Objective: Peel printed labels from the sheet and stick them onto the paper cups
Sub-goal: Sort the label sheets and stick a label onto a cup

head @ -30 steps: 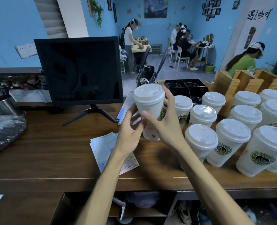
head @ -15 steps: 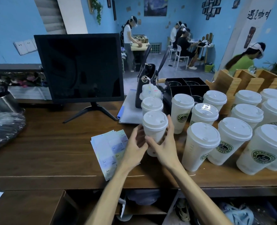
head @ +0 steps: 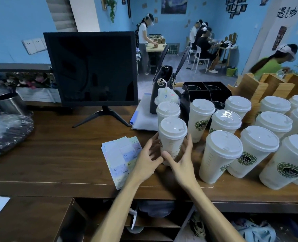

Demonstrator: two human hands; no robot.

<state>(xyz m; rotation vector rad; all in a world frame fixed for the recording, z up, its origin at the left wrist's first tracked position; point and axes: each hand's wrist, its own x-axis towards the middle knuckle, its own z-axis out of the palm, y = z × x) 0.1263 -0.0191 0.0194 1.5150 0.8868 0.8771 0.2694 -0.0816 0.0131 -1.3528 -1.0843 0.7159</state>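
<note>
**Both hands around one cup**

Label sheets (head: 121, 159) flat on counter (head: 57, 154), left. Left hand (head: 147, 158) and right hand (head: 183, 161) flank upright lidded cup (head: 171, 138), fingers loosely spread against its sides. More lidded cups (head: 260, 149) clustered right.

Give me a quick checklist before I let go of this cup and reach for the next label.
1. Cup upright with its base on the counter: ok.
2. Lid seated on that cup: ok.
3. Label stuck flat on the cup: cannot tell; the hands cover the lower wall.
4. Left hand and right hand free of anything else: ok; both only flank the cup.
5. Label sheets within easy reach: ok, they lie just beside the left hand.
6. Room around the cup: not ok; another lidded cup stands right behind it, so withdraw gently.
</note>
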